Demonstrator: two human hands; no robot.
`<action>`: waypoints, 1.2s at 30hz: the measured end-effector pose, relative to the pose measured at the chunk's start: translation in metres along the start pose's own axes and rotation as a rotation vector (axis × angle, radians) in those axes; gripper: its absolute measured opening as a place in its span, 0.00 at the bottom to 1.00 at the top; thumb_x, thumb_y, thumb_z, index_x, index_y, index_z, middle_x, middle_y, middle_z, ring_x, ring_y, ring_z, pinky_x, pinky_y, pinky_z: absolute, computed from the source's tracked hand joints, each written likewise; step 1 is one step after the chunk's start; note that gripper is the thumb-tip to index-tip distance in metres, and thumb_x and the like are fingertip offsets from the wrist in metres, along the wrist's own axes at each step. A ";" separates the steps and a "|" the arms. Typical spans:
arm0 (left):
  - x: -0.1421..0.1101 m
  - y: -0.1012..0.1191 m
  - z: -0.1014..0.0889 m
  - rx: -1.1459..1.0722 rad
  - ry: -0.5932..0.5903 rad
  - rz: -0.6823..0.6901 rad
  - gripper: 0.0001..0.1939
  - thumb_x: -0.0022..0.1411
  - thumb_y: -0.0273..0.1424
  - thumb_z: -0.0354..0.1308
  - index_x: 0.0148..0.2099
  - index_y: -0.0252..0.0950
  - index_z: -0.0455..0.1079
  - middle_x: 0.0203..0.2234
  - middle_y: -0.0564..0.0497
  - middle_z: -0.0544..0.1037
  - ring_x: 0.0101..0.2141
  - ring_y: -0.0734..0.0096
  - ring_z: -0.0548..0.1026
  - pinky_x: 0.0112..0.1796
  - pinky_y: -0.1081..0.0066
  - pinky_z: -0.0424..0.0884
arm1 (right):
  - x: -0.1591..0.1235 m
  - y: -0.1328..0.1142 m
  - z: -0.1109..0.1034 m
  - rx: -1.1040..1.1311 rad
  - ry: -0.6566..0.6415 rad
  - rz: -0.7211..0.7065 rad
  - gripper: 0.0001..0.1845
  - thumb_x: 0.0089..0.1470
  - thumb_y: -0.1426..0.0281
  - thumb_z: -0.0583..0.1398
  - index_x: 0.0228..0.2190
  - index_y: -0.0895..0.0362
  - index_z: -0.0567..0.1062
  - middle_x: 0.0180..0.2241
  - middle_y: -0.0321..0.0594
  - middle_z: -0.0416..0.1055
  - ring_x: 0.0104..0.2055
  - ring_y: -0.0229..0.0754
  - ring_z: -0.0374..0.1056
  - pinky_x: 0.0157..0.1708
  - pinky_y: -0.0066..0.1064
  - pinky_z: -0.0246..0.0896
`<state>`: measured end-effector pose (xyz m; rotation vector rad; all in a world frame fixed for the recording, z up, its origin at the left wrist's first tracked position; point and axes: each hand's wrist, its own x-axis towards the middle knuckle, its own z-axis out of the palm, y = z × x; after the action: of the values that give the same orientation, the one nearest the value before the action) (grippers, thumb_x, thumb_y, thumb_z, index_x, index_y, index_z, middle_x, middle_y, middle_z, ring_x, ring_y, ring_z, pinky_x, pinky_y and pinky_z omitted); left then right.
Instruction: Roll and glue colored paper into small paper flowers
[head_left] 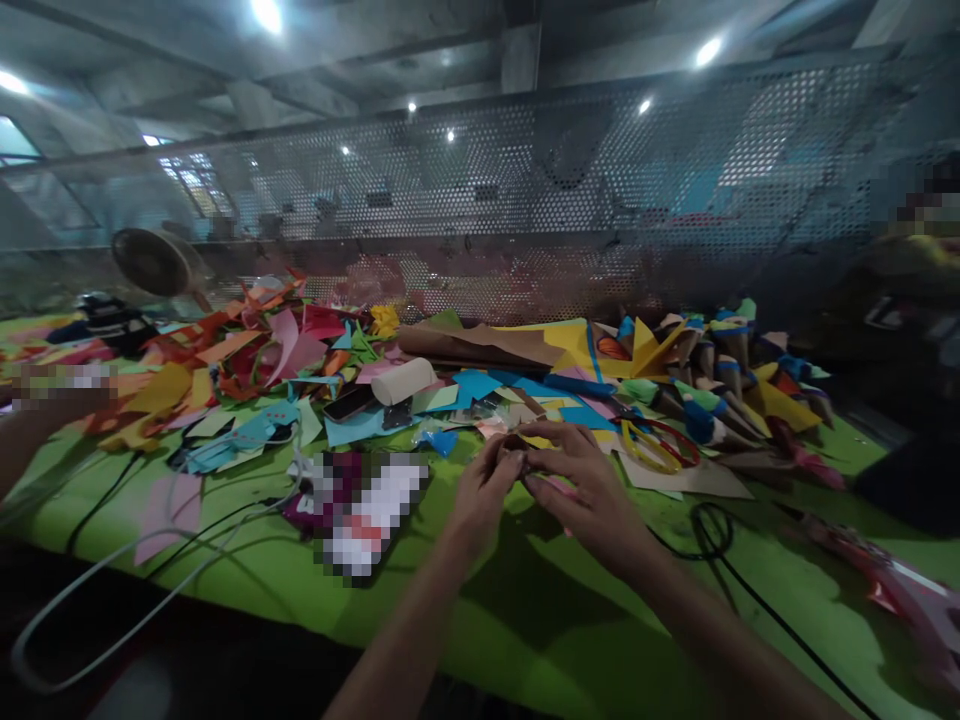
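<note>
My left hand (484, 490) and my right hand (581, 485) meet over the green tabletop (555, 640), fingers bent and fingertips pinched together. A small dark brown piece seems to be between them; the fingers cover most of it, so its kind stays unclear. Something pink shows beneath my right hand's fingers. Just beyond the hands lie blue, yellow and brown sheets of felt or paper (476, 385). Yellow and red loops like scissor handles (649, 450) rest to the right of my right hand. A phone with a lit screen (375, 520) lies left of my left hand.
Colourful scraps (247, 345) are heaped at the back left, brown cone shapes (720, 365) at the back right. A white cable (90, 565) loops over the front edge. A pink tool (892, 580) lies right. Another person's arm (45, 425) reaches in from the left.
</note>
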<state>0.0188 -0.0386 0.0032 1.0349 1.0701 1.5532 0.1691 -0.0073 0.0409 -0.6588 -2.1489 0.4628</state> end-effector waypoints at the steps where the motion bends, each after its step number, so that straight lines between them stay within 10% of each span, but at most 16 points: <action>1: 0.001 0.000 0.001 -0.040 0.018 -0.039 0.18 0.57 0.44 0.64 0.43 0.36 0.75 0.35 0.50 0.76 0.35 0.70 0.71 0.37 0.73 0.69 | 0.001 0.001 -0.002 0.068 0.019 0.032 0.09 0.60 0.69 0.61 0.41 0.50 0.80 0.51 0.43 0.73 0.55 0.50 0.66 0.52 0.45 0.62; 11: 0.004 -0.001 -0.002 0.028 -0.017 -0.014 0.14 0.59 0.41 0.60 0.30 0.35 0.70 0.21 0.56 0.63 0.24 0.78 0.58 0.26 0.75 0.57 | 0.000 0.005 0.000 -0.031 0.200 -0.050 0.06 0.55 0.76 0.65 0.31 0.52 0.76 0.28 0.34 0.76 0.33 0.43 0.70 0.34 0.34 0.62; 25: -0.001 0.006 -0.002 -0.011 0.013 0.036 0.12 0.58 0.39 0.61 0.37 0.35 0.75 0.28 0.53 0.72 0.28 0.74 0.65 0.30 0.74 0.62 | -0.005 -0.009 0.003 -0.424 0.003 -0.212 0.07 0.59 0.69 0.61 0.39 0.55 0.78 0.45 0.44 0.75 0.48 0.52 0.66 0.46 0.45 0.55; 36: 0.004 0.011 -0.002 -0.045 0.010 -0.068 0.18 0.56 0.46 0.61 0.34 0.34 0.72 0.19 0.57 0.65 0.21 0.78 0.57 0.24 0.74 0.54 | -0.004 -0.003 -0.003 -0.082 0.052 -0.067 0.12 0.59 0.70 0.61 0.44 0.48 0.78 0.49 0.44 0.69 0.54 0.50 0.64 0.52 0.45 0.61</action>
<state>0.0130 -0.0367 0.0141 0.9513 1.0618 1.5224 0.1727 -0.0117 0.0416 -0.6355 -2.1428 0.3194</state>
